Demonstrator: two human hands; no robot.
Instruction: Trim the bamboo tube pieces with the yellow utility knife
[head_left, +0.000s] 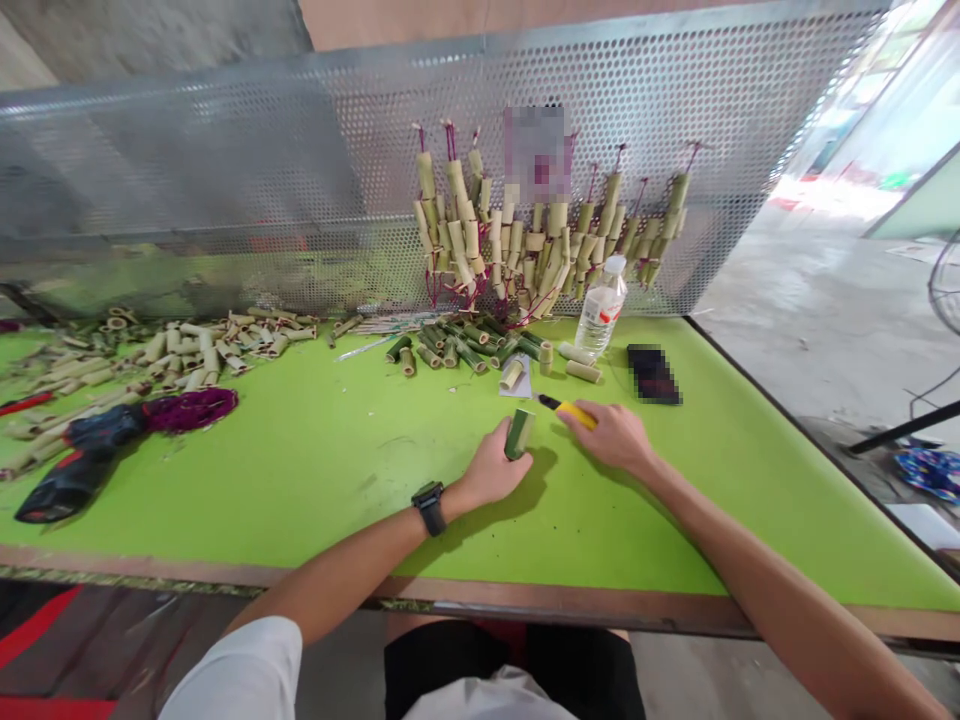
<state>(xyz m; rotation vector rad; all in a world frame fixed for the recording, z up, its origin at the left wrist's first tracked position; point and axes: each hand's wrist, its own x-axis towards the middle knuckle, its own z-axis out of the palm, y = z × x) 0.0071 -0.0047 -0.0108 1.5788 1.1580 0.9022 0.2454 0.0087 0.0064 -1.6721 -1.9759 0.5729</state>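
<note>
My left hand (pixel 496 468) is closed around a short bamboo piece (pixel 520 432), its green skin partly pale on one side. The piece stands tilted upright above the green tabletop. In my right hand (pixel 616 436) is a yellow utility knife (pixel 576 412), its dark front end pointing left toward the bamboo but apart from it. Beyond the hands, a pale bamboo piece (pixel 512 375) rests on a small whitish sheet (pixel 525 385). Several green bamboo pieces (pixel 469 350) lie heaped behind it.
Bundles of bamboo pieces on purple cords (pixel 457 220) hang on a perforated metal panel (pixel 375 130). A plastic bottle (pixel 600 310) and a dark, blurred-out flat object (pixel 654 374) stand right. Left are a power drill (pixel 82 460), purple cord (pixel 193 409) and a pale bamboo heap (pixel 199 350).
</note>
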